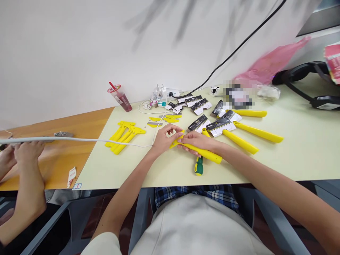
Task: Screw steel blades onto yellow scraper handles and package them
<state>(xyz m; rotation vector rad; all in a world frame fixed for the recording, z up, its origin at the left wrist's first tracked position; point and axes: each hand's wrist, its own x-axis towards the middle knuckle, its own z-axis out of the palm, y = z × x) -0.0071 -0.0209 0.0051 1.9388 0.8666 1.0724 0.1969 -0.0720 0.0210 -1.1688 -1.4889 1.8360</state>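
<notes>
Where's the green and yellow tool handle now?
Head view: the green-and-yellow tool handle lies on the pale table just below the right hand and its yellow plastic handle.

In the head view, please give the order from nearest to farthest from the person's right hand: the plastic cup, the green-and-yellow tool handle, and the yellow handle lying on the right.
From the right hand:
1. Green-and-yellow tool handle: just below the hand, near the table's front edge.
2. Yellow handle: to the hand's right, on the table.
3. Plastic cup: far left, at the table's back edge.
</notes>
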